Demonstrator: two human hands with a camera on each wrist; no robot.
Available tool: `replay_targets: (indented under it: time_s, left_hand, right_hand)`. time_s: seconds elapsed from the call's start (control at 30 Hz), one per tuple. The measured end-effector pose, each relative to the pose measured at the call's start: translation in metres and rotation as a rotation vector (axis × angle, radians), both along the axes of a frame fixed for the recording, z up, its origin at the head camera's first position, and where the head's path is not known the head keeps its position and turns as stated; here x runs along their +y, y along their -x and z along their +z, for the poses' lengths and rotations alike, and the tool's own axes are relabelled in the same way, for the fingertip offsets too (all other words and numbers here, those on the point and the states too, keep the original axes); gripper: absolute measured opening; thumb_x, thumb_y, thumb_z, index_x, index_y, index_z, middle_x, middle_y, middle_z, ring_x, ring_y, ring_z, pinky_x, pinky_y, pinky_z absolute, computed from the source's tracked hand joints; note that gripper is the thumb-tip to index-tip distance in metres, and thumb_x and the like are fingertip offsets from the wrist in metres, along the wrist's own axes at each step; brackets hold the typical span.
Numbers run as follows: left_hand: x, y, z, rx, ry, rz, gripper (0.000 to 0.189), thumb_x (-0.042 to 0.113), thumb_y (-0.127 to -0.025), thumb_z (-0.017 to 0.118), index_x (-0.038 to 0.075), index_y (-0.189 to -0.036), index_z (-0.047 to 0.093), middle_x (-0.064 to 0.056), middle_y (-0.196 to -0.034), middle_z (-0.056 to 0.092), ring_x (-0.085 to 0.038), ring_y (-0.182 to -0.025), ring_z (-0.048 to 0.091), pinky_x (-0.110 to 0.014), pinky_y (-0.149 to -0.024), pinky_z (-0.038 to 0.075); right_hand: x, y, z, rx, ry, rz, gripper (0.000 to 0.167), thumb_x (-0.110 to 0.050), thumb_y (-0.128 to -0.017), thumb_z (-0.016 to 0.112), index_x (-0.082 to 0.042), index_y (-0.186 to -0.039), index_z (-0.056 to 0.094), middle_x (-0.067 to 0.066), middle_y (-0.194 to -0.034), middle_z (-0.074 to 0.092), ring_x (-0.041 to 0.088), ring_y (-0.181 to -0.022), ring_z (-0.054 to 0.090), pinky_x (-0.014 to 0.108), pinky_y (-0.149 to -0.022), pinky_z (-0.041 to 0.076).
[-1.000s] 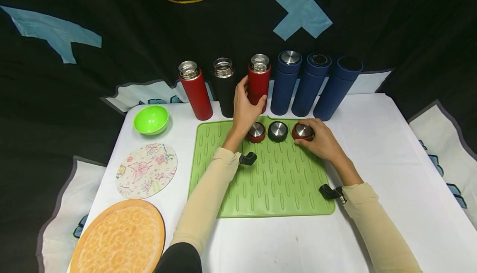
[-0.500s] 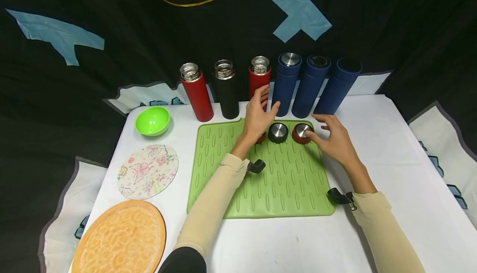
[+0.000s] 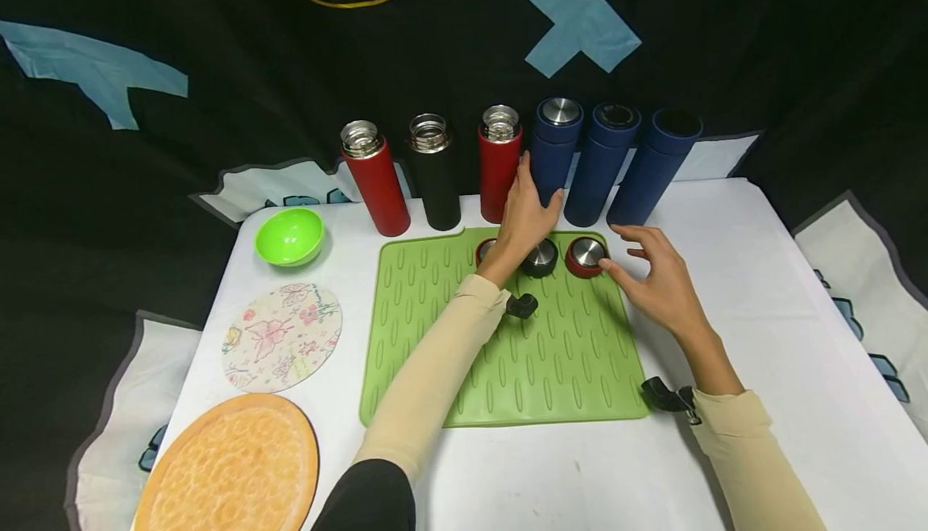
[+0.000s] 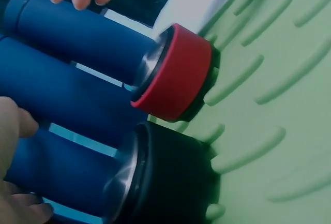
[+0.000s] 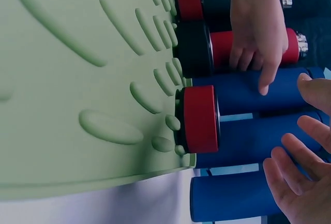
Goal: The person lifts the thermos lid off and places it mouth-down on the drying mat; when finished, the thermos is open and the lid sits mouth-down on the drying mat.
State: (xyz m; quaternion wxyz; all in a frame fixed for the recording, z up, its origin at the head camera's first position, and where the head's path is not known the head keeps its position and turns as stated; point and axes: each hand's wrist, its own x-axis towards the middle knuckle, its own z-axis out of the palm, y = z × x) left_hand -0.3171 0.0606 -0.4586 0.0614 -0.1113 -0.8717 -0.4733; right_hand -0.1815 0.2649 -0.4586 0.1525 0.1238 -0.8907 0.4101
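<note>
Just past nearer left hand (image 3: 527, 215), spread and empty, upper centre-right: upright, steel-topped blue cylindrical flask (image 3: 554, 144); right hand (image 3: 660, 277) likewise empty.

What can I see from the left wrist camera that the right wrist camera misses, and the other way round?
Only the left wrist view shows the flat metal tops of the red lid and the black lid; the right one sees those lids side-on.

Only the right wrist view shows a second red lid, and a red bottle with an uncovered metal neck.

Both share the green mat, three blue bottles and parts of the left hand and the right hand.
</note>
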Motion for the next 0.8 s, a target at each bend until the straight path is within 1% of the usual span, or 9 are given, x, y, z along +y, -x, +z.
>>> replay_targets:
  time_s: [0.13,0.27,0.4,0.57,0.63,0.7,0.8]
  left_hand:
    - [0.005,0.004,-0.002,0.043,0.010,0.050,0.085,0.027,-0.104,0.071,0.005,-0.169,0.021,-0.017,-0.169,0.041,-0.031,-0.146,0.053,-0.041,-0.123,0.042]
    - [0.007,0.005,-0.005,0.101,0.004,0.076,0.081,0.026,-0.103,0.073,0.004,-0.167,0.028,-0.018,-0.165,0.046,-0.032,-0.143,0.056,-0.041,-0.121,0.045]
    - [0.005,0.004,-0.009,0.140,0.006,0.073,0.079,0.026,-0.102,0.076,0.005,-0.165,0.033,-0.019,-0.161,0.051,-0.033,-0.139,0.060,-0.043,-0.117,0.049]
    - [0.000,0.001,-0.012,0.191,-0.018,0.044,0.080,0.024,-0.099,0.080,0.004,-0.163,0.037,-0.020,-0.155,0.056,-0.033,-0.134,0.063,-0.043,-0.114,0.051]
    - [-0.002,-0.002,-0.011,0.212,-0.039,0.031,0.080,0.024,-0.098,0.081,0.003,-0.163,0.038,-0.020,-0.154,0.057,-0.033,-0.134,0.063,-0.042,-0.114,0.051]
    - [-0.004,-0.006,-0.009,0.220,-0.058,0.016,0.081,0.025,-0.097,0.081,0.004,-0.163,0.038,-0.018,-0.155,0.057,-0.031,-0.135,0.062,-0.040,-0.116,0.049]
    - [-0.009,-0.014,-0.003,0.244,-0.087,-0.013,0.081,0.028,-0.097,0.082,0.007,-0.163,0.040,-0.016,-0.154,0.058,-0.028,-0.136,0.060,-0.036,-0.117,0.047]
  right_hand:
    - [-0.002,-0.002,-0.001,-0.001,0.005,0.003,0.055,-0.009,-0.097,0.081,-0.001,-0.148,0.061,0.021,-0.144,0.059,0.041,-0.134,0.058,0.059,-0.105,0.053]
    - [-0.003,-0.002,-0.004,-0.007,-0.002,0.010,0.054,-0.009,-0.097,0.080,-0.001,-0.147,0.061,0.020,-0.144,0.060,0.039,-0.135,0.057,0.057,-0.105,0.054]
    - [-0.004,-0.003,-0.004,-0.008,-0.006,0.013,0.054,-0.009,-0.098,0.080,-0.002,-0.148,0.061,0.019,-0.145,0.060,0.039,-0.135,0.057,0.057,-0.105,0.054]
    - [-0.004,-0.005,0.001,0.005,0.005,0.012,0.054,-0.009,-0.098,0.079,-0.003,-0.148,0.061,0.019,-0.144,0.060,0.039,-0.134,0.058,0.056,-0.105,0.054]
    - [-0.005,-0.006,0.004,0.022,0.006,0.009,0.054,-0.007,-0.097,0.080,-0.003,-0.148,0.061,0.018,-0.143,0.061,0.038,-0.133,0.059,0.051,-0.105,0.055]
    - [-0.005,-0.007,0.008,0.050,0.010,0.007,0.054,-0.004,-0.096,0.080,-0.003,-0.147,0.062,0.018,-0.142,0.062,0.037,-0.131,0.060,0.039,-0.107,0.055]
    - [-0.007,-0.009,0.017,0.100,0.015,0.004,0.055,0.000,-0.095,0.080,-0.002,-0.146,0.062,0.017,-0.142,0.063,0.036,-0.128,0.062,0.021,-0.106,0.051]
